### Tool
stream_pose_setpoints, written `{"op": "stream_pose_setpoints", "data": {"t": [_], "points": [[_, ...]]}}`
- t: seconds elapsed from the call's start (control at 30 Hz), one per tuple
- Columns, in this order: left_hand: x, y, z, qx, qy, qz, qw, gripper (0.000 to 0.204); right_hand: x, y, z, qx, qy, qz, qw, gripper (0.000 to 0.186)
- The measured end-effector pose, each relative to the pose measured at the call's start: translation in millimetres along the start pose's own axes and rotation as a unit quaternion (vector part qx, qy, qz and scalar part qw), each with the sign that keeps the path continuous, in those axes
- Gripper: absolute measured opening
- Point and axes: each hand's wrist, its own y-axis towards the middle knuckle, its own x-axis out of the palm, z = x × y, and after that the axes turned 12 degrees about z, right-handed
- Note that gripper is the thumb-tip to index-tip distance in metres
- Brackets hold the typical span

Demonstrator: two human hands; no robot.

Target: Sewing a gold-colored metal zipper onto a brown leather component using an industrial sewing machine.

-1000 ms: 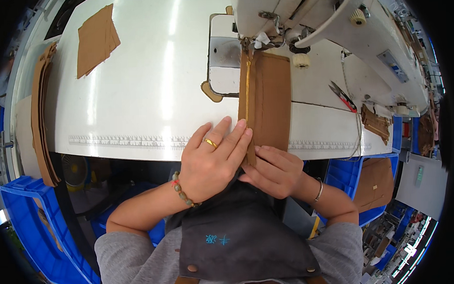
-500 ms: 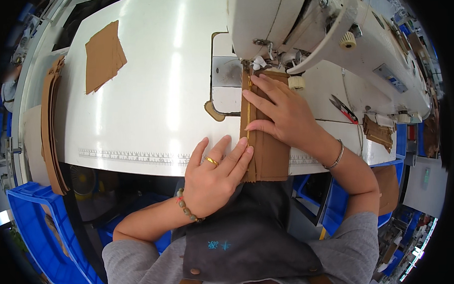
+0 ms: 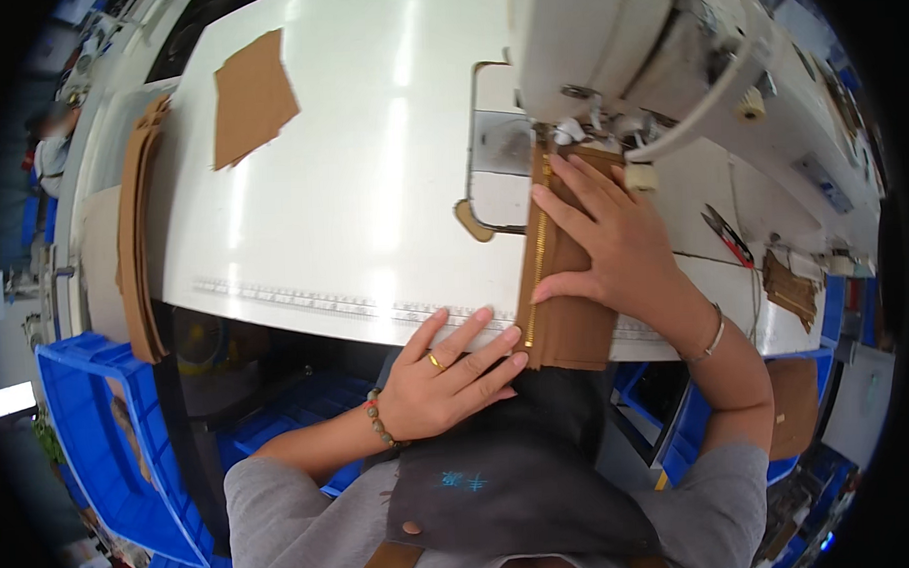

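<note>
Both of my hands lie flat on a brown fabric piece (image 3: 575, 300) with a gold zipper (image 3: 536, 251) running along its left edge, and the piece sits on the white sewing table (image 3: 371, 187), its far end tucked under the sewing machine (image 3: 616, 48). I judge this to be the step of lining up the zipper and feeding it to the needle, the seam barely begun. The next move, I judge, calls for even pressure from both hands so the zipper edge runs straight.

My right hand (image 3: 623, 243) is open, fingers spread, palm down on the upper part of the fabric, its fingertips just short of the presser foot (image 3: 569, 130). My left hand (image 3: 448, 379) is also open, fingers extended, its fingertips touching the near left corner of the fabric at the table's edge. Neither hand grips anything; both only press.

Beyond my left hand, well apart, lies a loose brown panel (image 3: 253, 96). To the right of my right hand, small red-handled snips (image 3: 728, 234) rest on the table
</note>
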Motion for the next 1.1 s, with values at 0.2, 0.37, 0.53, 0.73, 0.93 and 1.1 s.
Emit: {"op": "stream_pose_setpoints", "data": {"t": [0.2, 0.37, 0.53, 0.73, 0.93, 1.1], "points": [[-75.9, -26.1, -97.3, -0.115, 0.220, 0.051, 0.967, 0.043, -1.0, 3.6, -3.5, 0.004, -0.040, -0.030, 0.999, 0.099], [-178.5, -58.5, -228.6, -0.253, 0.461, 0.145, 0.838, 0.033, 0.1, 0.5, -1.2, 0.004, -0.047, -0.026, 0.999, 0.100], [-205.7, -109.8, -276.9, -0.435, 0.485, 0.053, 0.756, 0.037, 0.5, -1.5, -0.8, 0.002, -0.052, -0.024, 0.998, 0.100], [-238.9, -127.6, -305.9, -0.379, 0.460, 0.027, 0.803, 0.034, 0.2, 0.9, -1.1, -0.007, -0.053, -0.014, 0.998, 0.099], [-300.7, -51.8, -290.5, -0.334, 0.579, -0.012, 0.744, 0.028, -1.0, 0.7, -2.5, 0.013, -0.059, -0.023, 0.998, 0.098], [-246.6, 28.5, -210.0, -0.311, 0.279, -0.041, 0.908, 0.051, 1.3, -0.3, -0.8, 0.007, -0.049, -0.006, 0.999, 0.096]]}}
